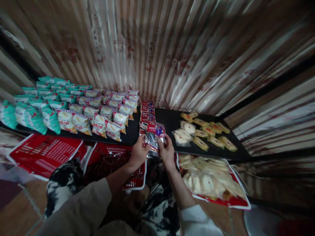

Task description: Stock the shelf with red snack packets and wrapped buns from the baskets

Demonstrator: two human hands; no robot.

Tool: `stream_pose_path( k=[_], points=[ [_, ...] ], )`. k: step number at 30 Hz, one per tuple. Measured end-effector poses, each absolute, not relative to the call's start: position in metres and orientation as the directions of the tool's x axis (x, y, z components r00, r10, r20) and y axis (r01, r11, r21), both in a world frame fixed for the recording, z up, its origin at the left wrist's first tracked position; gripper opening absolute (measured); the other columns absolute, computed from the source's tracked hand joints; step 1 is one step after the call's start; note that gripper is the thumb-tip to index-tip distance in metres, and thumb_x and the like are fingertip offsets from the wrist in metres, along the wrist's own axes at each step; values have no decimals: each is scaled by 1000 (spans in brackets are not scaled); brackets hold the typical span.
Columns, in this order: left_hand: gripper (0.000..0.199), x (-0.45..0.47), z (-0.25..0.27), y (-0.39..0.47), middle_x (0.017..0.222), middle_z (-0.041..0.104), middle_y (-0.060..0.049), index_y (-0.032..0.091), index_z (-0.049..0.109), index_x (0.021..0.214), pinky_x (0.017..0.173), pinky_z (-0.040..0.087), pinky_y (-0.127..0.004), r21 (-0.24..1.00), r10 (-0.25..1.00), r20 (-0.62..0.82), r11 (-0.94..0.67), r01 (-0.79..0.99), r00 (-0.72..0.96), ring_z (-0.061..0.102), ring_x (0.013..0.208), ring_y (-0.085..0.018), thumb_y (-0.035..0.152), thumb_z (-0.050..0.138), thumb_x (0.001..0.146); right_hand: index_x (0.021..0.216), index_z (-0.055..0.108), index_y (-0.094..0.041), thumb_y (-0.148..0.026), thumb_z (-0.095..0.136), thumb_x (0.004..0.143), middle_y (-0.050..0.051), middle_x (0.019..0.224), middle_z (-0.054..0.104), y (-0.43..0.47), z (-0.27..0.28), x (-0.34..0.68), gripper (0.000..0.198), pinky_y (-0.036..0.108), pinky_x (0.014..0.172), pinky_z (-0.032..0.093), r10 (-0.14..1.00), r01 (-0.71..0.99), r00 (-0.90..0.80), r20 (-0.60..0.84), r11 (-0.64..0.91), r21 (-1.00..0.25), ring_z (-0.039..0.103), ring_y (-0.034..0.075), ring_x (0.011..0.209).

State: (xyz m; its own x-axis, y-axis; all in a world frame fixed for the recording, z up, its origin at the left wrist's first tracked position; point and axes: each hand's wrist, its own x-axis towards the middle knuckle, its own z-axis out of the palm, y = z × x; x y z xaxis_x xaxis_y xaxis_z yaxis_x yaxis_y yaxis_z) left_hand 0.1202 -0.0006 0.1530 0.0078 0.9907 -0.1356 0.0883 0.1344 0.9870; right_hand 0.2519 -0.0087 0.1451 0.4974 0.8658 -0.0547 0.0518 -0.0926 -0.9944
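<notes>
Between my two hands is a shiny red and silver snack packet (155, 135) with a dark blue figure printed on it. My left hand (139, 151) grips its left edge, fingers closed. On the opposite edge my right hand (167, 150) pinches the packet. It is held up in front of the black shelf (167, 116). Just behind it, a column of similar red packets (148, 109) runs back along the shelf; the held packet hides part of the nearest ones.
White-and-orange snack bags (99, 126) and teal bags (50, 119) stand in rows at left. Flat white packs (182, 136) and yellow packs (210, 129) lie at right. Below are a red basket (46, 152), another basket (145, 173) of dark packets and one heaped with pale packs (209, 180). A striped curtain (147, 49) hangs behind.
</notes>
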Motion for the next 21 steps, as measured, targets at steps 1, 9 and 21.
stream_pose_path(
  k=[1, 9, 21],
  points=[
    [57, 118, 153, 5, 91, 69, -4, 18, 55, 122, 92, 44, -32, 983, 991, -132, 132, 130, -10, 63, 91, -22, 8, 64, 67, 125, 52, -17, -42, 66, 68, 5, 94, 71, 0, 144, 250, 64, 33, 78, 49, 867, 98, 497, -38, -99, -990, 64, 21, 83],
    [45, 109, 142, 6, 105, 62, -7, 21, 63, 110, 101, 37, -32, 956, 995, -73, 90, 279, -72, 55, 107, -24, 5, 60, 68, 120, 59, -23, -34, 58, 74, 5, 109, 66, 18, 125, 244, 47, 35, 92, 41, 898, 408, 431, 89, -106, -907, 58, 21, 98],
    [43, 108, 135, 1, 112, 55, -8, 18, 56, 120, 98, 41, -29, 796, 999, -35, 8, 606, 33, 53, 108, -20, 12, 53, 78, 112, 64, -14, -33, 49, 79, 12, 111, 64, 15, 110, 248, 40, 40, 96, 39, 893, 635, 382, 240, -65, -769, 53, 25, 104]
  ],
)
